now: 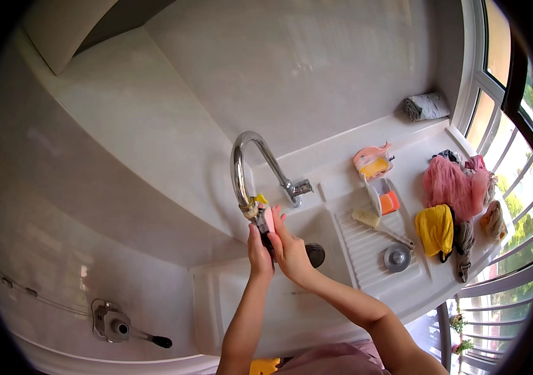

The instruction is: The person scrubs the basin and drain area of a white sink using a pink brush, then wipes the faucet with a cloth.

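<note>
At 6 o'clock of the curved faucet (246, 164), over the white sink (229, 294), both hands meet under the spout. Left hand (259, 252) closed around a dark item (264, 234), can't tell what it is; right hand (290, 249) fingers pressed on a pink item (269, 218) at the spout end. Counter (416, 294) at 3 o'clock: pink cloth (451, 184), yellow cloth (435, 229), scrub brush (369, 219), metal drain plug (397, 257).
</note>
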`<action>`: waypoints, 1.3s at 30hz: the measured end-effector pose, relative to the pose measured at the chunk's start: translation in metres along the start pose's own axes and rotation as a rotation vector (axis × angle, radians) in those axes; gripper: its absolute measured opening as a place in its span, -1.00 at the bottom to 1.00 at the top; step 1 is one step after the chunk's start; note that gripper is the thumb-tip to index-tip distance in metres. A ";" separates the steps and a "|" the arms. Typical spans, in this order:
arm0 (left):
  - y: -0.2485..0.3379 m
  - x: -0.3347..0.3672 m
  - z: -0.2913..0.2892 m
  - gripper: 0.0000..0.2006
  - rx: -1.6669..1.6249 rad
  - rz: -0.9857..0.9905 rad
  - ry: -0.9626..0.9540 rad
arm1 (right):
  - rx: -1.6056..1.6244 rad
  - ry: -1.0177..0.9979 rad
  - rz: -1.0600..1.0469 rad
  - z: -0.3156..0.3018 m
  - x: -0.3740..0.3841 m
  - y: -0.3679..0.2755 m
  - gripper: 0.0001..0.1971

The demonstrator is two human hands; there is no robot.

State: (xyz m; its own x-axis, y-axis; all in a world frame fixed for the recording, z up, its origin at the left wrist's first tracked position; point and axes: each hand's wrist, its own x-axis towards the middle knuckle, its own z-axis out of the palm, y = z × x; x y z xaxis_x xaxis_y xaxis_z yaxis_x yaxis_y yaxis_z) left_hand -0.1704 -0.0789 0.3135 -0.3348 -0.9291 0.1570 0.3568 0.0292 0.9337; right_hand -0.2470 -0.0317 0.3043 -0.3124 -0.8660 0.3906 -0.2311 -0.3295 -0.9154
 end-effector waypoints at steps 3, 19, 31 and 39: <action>0.004 0.000 0.015 -0.36 0.026 -0.017 0.035 | -0.140 0.004 -0.129 -0.004 -0.008 0.014 -0.44; -0.040 -0.002 0.055 -0.26 -0.465 -0.173 -0.215 | -1.002 0.161 -0.333 -0.078 -0.002 -0.017 -0.42; -0.049 0.008 0.052 -0.27 -0.534 -0.283 -0.201 | -1.131 0.255 -0.330 -0.066 0.001 -0.029 -0.32; -0.074 0.020 0.044 -0.24 -0.530 -0.375 -0.392 | -1.000 0.227 -0.286 -0.075 -0.002 -0.008 -0.33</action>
State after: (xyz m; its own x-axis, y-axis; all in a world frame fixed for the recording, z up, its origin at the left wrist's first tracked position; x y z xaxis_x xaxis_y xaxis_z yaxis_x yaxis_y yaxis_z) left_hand -0.2422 -0.0833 0.2622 -0.7662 -0.6403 0.0547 0.4964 -0.5357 0.6831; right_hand -0.3139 0.0007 0.3186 -0.2677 -0.6808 0.6818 -0.9427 0.0390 -0.3312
